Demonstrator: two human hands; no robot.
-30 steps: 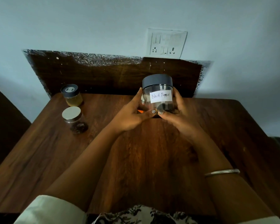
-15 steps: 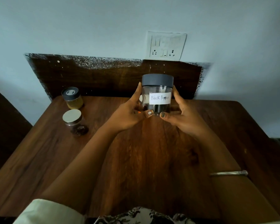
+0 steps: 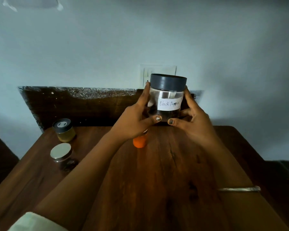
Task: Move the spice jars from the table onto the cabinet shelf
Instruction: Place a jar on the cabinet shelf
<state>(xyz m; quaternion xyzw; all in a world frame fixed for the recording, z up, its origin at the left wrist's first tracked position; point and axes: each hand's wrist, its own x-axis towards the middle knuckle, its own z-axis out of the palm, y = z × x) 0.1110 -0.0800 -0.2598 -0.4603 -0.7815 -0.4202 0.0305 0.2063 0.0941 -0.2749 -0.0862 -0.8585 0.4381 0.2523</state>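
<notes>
A clear jar with a grey lid and a white "Black Pepper" label is held upright in the air above the back of the wooden table. My left hand grips its left side and my right hand its right side. Below my left wrist an orange jar stands on the table, partly hidden. At the back left stand a yellow jar with a dark lid and a silver-lidded jar with dark contents. No cabinet shelf is in view.
A dark wooden backboard rises behind the table against a pale wall. A white switch plate sits on the wall behind the held jar. Dark furniture edges show at far left and at far right.
Both hands have lifted the black pepper jar up off the table, uncovering the orange jar beneath. The camera has tilted upward, showing more wall.
</notes>
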